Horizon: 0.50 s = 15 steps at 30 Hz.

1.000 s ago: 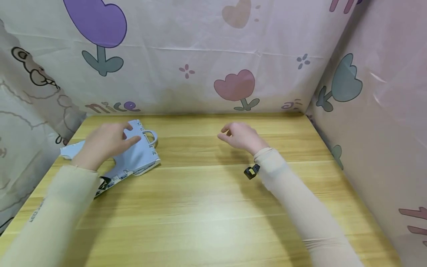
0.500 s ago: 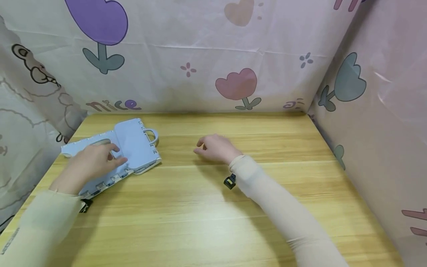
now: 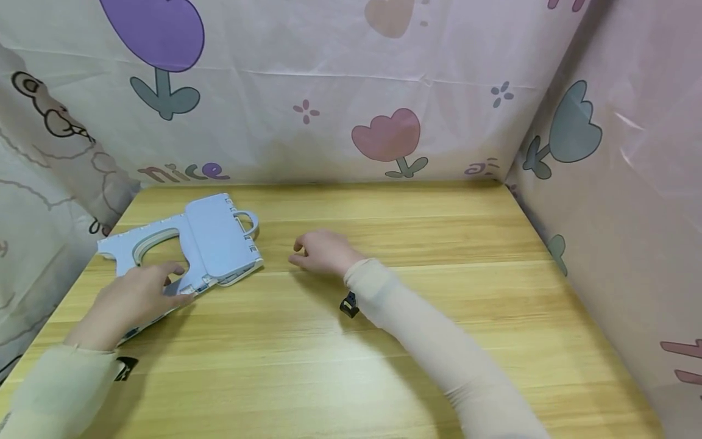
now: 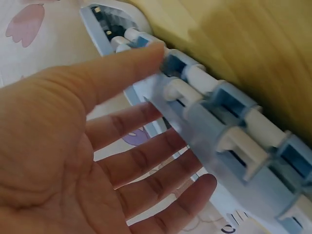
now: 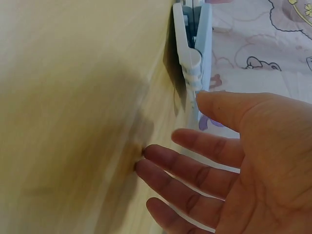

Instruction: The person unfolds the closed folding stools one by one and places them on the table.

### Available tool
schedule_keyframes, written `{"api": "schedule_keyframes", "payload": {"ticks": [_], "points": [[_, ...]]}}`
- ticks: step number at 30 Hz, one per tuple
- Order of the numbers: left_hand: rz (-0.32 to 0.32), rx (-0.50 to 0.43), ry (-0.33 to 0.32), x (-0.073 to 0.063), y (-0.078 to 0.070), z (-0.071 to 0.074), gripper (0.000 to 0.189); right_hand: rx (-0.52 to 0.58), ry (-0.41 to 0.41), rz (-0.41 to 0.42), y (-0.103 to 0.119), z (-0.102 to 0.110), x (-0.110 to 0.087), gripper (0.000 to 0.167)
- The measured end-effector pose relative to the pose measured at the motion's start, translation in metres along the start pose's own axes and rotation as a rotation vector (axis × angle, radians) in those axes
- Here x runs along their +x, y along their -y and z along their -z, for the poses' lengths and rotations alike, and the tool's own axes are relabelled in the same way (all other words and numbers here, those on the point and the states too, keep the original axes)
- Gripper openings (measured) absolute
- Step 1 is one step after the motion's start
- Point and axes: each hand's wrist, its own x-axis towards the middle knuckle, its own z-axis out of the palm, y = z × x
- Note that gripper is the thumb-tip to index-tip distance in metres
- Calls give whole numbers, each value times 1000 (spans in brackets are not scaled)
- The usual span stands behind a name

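Observation:
A light blue and white plastic folding stool [image 3: 216, 235], folded flat, lies at the left of the table. It has an arched cutout on its left part and a small loop handle [image 3: 252, 222] on its right side. My left hand [image 3: 128, 299] is at its near leg, thumb over the hinged edge and the other fingers stretched toward the inner side. White hinge knuckles [image 4: 241, 146] line that edge in the left wrist view. My right hand [image 3: 323, 253] hovers over the table to the right of the stool, fingers loosely bent and holding nothing.
The wooden table [image 3: 340, 341] meets a patterned cloth wall [image 3: 263, 134] at the back. Similar cloth hangs along the left and right sides.
My left hand has moved down and toward me, from above the stool's middle to its near leg. My right hand has moved left toward the stool. The stool has stayed put.

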Motion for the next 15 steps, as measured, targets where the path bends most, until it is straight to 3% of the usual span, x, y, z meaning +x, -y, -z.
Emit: {"api": "schedule_keyframes", "payload": {"ticks": [7, 15], "points": [[-2, 69, -2, -6, 5, -8, 71, -27, -2, 23, 17, -9, 9, 48], [-57, 108, -64, -2, -12, -14, 69, 0, -17, 29, 24, -18, 14, 48]]}}
